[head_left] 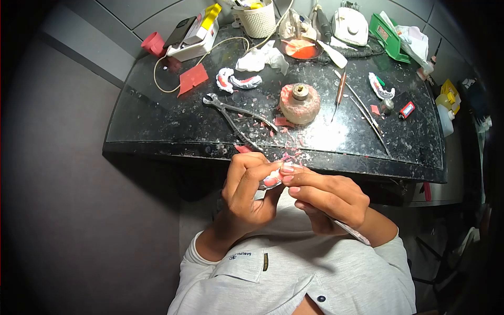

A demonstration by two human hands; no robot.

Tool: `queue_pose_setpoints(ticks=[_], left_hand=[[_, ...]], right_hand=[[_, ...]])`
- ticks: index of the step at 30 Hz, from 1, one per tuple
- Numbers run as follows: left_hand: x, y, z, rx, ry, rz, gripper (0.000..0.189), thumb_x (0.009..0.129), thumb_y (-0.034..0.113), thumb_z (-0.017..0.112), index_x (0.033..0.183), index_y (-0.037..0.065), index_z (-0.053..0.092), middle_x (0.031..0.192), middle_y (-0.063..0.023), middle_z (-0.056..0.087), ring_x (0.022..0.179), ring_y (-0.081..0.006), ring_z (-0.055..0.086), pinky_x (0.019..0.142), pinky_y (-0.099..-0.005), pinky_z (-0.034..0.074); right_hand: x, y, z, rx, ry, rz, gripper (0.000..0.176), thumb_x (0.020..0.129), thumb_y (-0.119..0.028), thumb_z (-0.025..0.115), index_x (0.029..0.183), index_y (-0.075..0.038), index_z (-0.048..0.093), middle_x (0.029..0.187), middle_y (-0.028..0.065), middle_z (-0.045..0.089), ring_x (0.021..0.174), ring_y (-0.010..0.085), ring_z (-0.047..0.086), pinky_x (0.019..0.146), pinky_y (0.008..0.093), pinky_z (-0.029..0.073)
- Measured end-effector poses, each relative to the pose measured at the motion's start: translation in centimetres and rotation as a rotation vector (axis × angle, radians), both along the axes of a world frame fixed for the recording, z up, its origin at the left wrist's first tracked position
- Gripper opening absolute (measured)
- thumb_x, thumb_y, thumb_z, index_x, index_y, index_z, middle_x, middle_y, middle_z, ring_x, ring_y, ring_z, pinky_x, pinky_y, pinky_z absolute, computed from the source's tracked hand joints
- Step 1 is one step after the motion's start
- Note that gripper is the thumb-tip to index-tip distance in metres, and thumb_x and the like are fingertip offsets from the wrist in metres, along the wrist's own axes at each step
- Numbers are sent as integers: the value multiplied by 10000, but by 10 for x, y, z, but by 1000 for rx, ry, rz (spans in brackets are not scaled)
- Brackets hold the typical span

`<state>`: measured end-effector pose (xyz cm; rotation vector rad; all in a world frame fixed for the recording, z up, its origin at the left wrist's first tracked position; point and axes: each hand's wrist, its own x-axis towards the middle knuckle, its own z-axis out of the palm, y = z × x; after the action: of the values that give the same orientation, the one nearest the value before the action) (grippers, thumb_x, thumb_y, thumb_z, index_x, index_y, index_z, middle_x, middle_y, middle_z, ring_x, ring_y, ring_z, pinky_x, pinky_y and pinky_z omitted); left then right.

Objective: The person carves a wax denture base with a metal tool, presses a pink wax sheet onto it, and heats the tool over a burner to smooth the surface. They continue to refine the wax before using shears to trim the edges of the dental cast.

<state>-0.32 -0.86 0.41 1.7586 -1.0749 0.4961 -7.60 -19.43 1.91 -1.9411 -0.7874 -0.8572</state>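
Observation:
Just in front of the bench edge, my left hand [247, 189] grips a small white dental cast [271, 181] with pink wax on it. Its fingers wrap round the piece and hide much of it. My right hand [336, 202] is closed round a slim metal hand tool [354, 233], whose handle end sticks out below the palm. The tool's working end is hidden by the fingers. Right thumb and fingertips press against the cast's right side, so both hands meet there. Pink wax shavings [289, 156] lie on the bench edge just beyond the fingers.
On the black bench [173, 126] stand a wax-smeared spirit burner [307, 111] and long-handled pliers [226, 113]. Nearby lie a pink wax sheet [193, 79], white casts [224, 80], a brown-handled wax knife [341, 89], and a red lighter [407, 109]. Behind sits a green box [387, 38].

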Motion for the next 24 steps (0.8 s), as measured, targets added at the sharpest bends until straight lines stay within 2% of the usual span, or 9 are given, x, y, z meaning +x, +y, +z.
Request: queue_pose_setpoints(ticks=[11,21,23,24], left_hand=[[2,-1,-5,10,-83,56,297,902,189,793,1053,-42,683,896,-124,579,800,-218,608,685,-318,504],[0,-1,0,23,-66,59,300,894,192,801,1047,-38,684,888,-122,587,801,-215,606,688,-315,503],[0,0,2,25,-48,29,350,795,7,832,1114,-20,691,920,-135,591,814,-247,652,661,-321,536],[0,1,3,25,-48,29,350,795,7,832,1114,-20,691,920,-135,591,814,-247,652,661,-321,536]], right_hand=[[2,9,-4,30,-60,-73,223,851,2,767,1052,77,705,1071,218,729,960,317,753,834,384,643],[3,9,-4,24,-63,-71,215,850,10,762,1045,83,704,1057,229,730,975,325,753,843,390,644],[3,9,-5,24,-66,-70,217,850,11,761,1047,83,703,1059,229,729,975,326,753,847,391,643],[3,8,-5,25,-58,-67,221,850,13,761,1051,83,702,1062,227,727,974,327,753,851,391,643]])
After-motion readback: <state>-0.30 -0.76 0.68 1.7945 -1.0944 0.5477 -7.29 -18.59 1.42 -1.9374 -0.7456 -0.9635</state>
